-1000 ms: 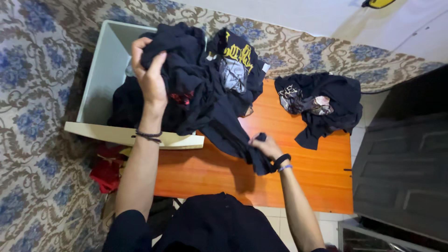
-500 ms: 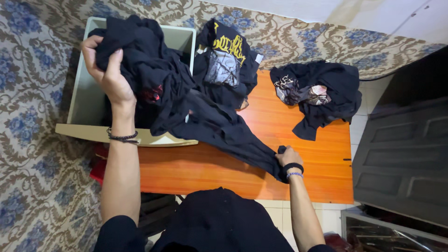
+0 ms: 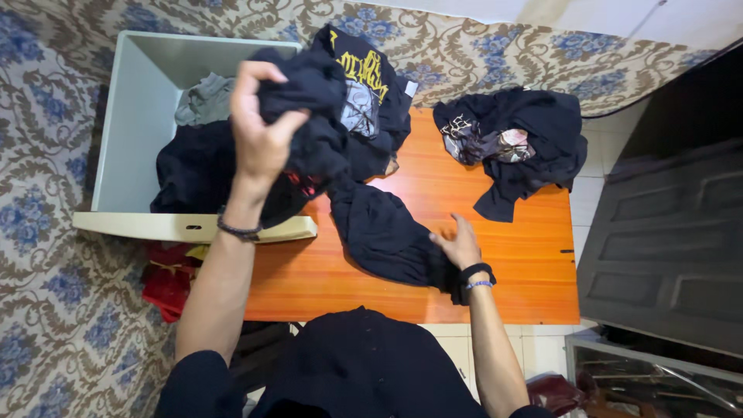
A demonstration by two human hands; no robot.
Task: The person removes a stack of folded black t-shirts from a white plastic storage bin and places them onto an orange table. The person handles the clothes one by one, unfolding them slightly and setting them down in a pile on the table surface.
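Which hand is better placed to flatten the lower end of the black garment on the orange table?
The right hand: it rests open by the black garment on the orange table. The left hand grips its bunched upper end aloft.

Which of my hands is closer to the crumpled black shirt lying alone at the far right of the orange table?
Right. Your right hand rests on the table, below and left of that black shirt. Your left hand is farther left, raised, gripping a dark garment.

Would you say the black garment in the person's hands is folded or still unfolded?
Unfolded: the black garment hangs bunched from the left hand, its lower end under the right hand on the table.
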